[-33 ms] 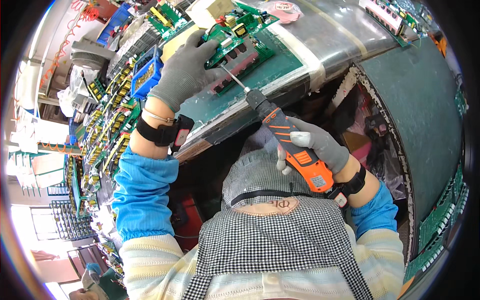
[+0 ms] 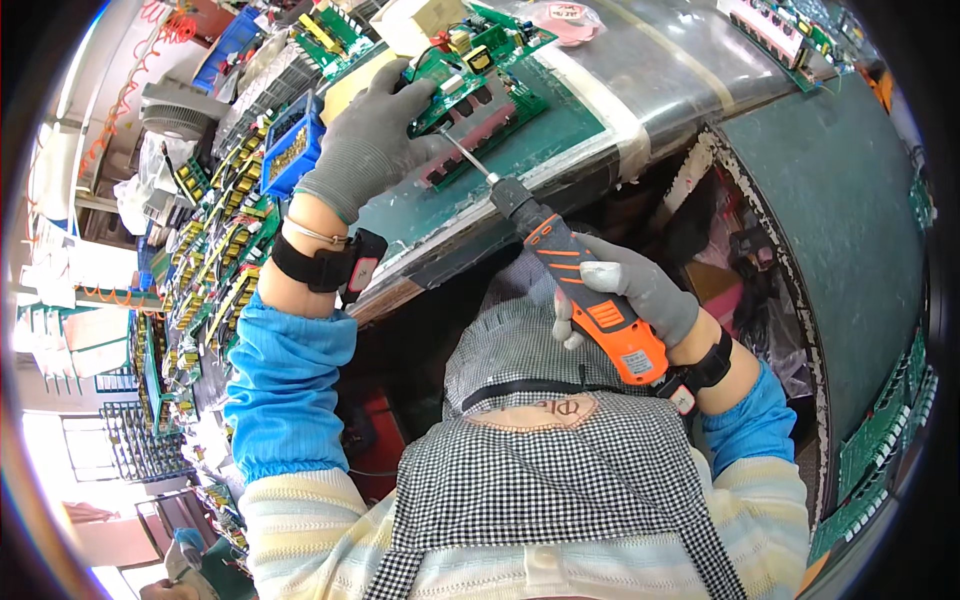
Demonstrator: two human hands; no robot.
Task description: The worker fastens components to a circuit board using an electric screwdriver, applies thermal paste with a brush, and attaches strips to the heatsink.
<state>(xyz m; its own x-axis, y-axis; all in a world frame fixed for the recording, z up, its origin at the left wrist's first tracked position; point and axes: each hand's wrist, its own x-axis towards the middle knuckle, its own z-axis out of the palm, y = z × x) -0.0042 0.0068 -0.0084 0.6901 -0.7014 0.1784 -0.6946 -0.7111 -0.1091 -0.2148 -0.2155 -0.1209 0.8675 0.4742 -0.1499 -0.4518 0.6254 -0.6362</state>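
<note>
My right hand (image 2: pixel 640 290), in a grey glove, is wrapped around an orange and black electric screwdriver (image 2: pixel 575 262). Its thin metal bit points up and left, the tip at the near edge of a green circuit board (image 2: pixel 455 88). Gripping that board at its left end is my grey-gloved left hand (image 2: pixel 372 135); its fingertips are partly hidden behind the board's edge. The board is tilted and carries a yellow transformer and other parts. Below it, a pinkish-red strip (image 2: pixel 485 135) with dark pieces along it lies on the green work mat (image 2: pixel 565 110).
Left of my left hand stands a blue bin (image 2: pixel 292 150) of small brass-coloured parts. Beyond lie many circuit boards (image 2: pixel 215 235) in rows. A cream block (image 2: pixel 415 25) and a pink bag (image 2: pixel 562 22) sit at the far side. Another board (image 2: pixel 785 40) is at far right.
</note>
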